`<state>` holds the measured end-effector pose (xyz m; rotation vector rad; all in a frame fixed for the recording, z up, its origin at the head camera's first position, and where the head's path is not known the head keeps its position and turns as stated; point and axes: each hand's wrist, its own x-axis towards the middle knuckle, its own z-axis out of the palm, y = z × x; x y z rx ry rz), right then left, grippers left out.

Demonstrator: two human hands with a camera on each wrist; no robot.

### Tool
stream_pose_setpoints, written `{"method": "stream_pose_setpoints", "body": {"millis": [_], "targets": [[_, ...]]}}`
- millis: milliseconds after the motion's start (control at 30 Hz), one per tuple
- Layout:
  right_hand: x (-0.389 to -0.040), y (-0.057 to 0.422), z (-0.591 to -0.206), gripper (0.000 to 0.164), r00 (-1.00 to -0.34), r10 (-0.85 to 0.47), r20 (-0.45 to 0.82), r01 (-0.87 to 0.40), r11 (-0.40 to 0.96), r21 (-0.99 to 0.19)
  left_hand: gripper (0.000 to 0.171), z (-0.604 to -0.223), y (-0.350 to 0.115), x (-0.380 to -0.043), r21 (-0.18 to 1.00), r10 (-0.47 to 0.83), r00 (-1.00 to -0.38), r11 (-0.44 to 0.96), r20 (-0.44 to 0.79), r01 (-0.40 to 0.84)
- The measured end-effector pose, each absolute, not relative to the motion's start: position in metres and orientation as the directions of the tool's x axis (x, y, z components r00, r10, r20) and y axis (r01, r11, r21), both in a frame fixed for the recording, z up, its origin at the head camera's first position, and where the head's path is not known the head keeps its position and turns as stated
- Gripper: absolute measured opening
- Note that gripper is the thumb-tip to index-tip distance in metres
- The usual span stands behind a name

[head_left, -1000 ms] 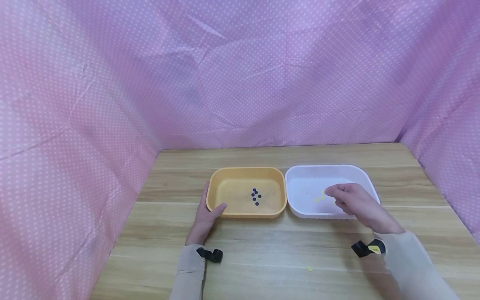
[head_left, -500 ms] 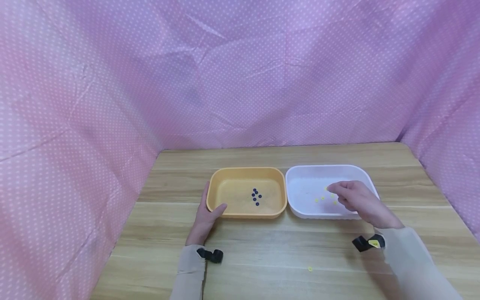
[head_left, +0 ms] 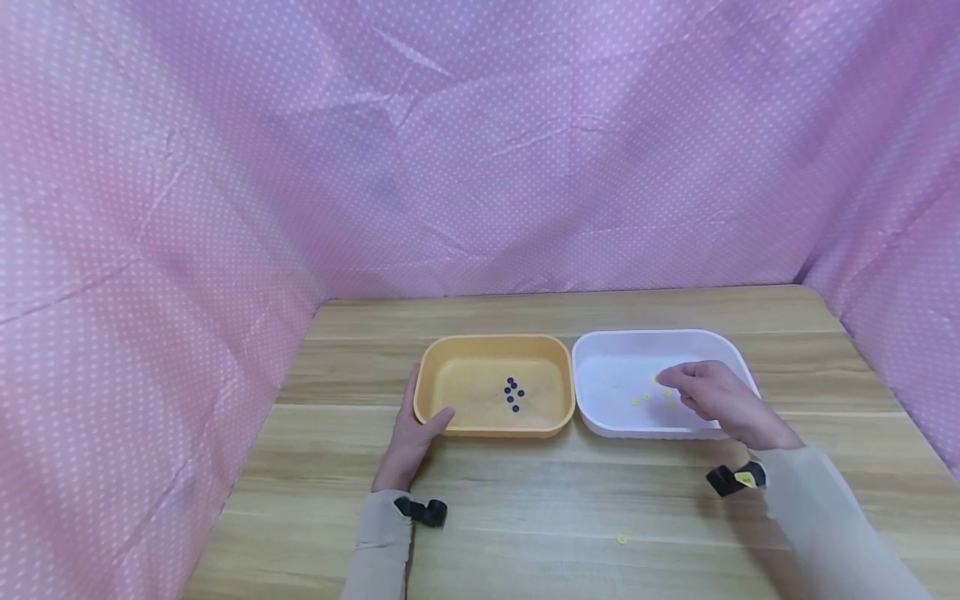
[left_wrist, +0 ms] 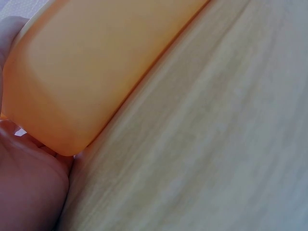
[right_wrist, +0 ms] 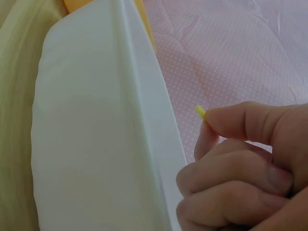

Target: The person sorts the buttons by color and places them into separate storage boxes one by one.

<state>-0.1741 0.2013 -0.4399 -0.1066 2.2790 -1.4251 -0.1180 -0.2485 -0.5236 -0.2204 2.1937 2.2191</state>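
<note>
My left hand (head_left: 407, 432) grips the near left corner of a yellow-orange tray (head_left: 495, 432), thumb over the rim and fingers along the outer side. In the left wrist view the fingers reach under the corner of the tray wall. Several small dark blue buttons (head_left: 511, 399) lie on the floor of that tray. Above the white tray (head_left: 637, 432), my right hand (head_left: 716, 400) pinches a small yellow button (right_wrist: 201, 112) between thumb and index finger, the other fingers curled in. More yellow buttons (head_left: 647, 397) lie in the white tray below the hand.
The two trays stand side by side on a wood-grain table (head_left: 510, 517). One loose yellow button (head_left: 622, 540) lies on the table near the front. A pink dotted cloth (head_left: 525, 167) hangs behind and at both sides.
My right hand has shifted slightly up and to the right over the white tray, uncovering more yellow buttons. The left hand keeps its grip on the orange tray.
</note>
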Motion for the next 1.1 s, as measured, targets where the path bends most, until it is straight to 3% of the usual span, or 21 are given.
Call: {"method": "stream_pose_setpoints", "body": {"millis": [433, 700, 1100], "targets": [[-0.181, 0.202, -0.443, 0.046, -0.886, -0.271, -0.376, 0.145, 0.608, -0.78, 0.092, -0.521, -0.249, -0.118, 0.992, -0.101, -0.987, -0.002, -0.123, -0.123], [-0.185, 0.202, -0.451, 0.036, -0.884, -0.269, -0.383, 0.135, 0.636, -0.76, 0.095, -0.497, -0.244, -0.114, 0.987, -0.077, -0.984, 0.01, -0.159, -0.16], [-0.188, 0.2, -0.46, 0.02, -0.858, -0.353, -0.372, -0.001, 0.727, -0.687, 0.093, -0.496, -0.244, -0.113, 0.989, -0.075, -0.987, 0.013, -0.143, -0.145]]}}
